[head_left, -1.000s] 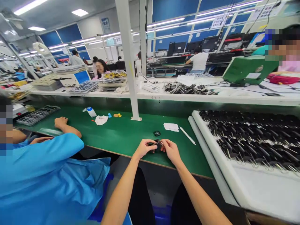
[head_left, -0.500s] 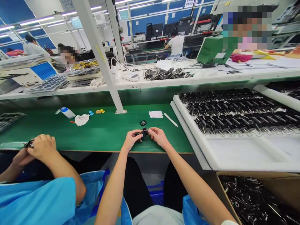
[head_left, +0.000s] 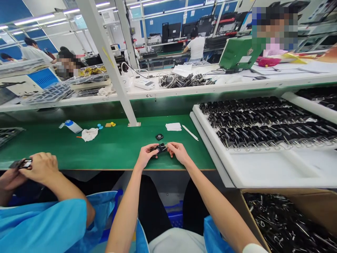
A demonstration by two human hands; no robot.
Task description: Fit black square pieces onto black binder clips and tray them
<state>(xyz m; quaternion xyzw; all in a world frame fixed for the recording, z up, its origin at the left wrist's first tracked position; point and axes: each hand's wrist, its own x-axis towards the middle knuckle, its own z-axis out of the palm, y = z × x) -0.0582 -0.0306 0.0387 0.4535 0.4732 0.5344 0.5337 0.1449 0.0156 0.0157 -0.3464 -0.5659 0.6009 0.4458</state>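
In front of me, just above the green bench top (head_left: pixel 118 151), my left hand (head_left: pixel 144 155) is closed on a small black device (head_left: pixel 158 150) with a round mark on its face. A black binder clip (head_left: pixel 162 146) sits at the device's right end, its silver wire handles pointing right. The fingers of my right hand (head_left: pixel 179 152) pinch those handles. Fingers partly hide the device, and I cannot tell whether the clip's jaws bite on it. Just beyond my hands a similar black piece (head_left: pixel 159 136) with a round mark lies on the bench.
At the right stands a white foam tray (head_left: pixel 263 168) with rows of clipped black pieces. Below it a cardboard box (head_left: pixel 313 207) holds many binder clips. White cards (head_left: pixel 173 126) and a white pen (head_left: pixel 190 133) lie ahead. A co-worker's hands (head_left: pixel 39 167) work at left.
The black device in my left hand has turned so its round mark faces up. The clip's wire handles now show more clearly, side by side. The view has shifted slightly.
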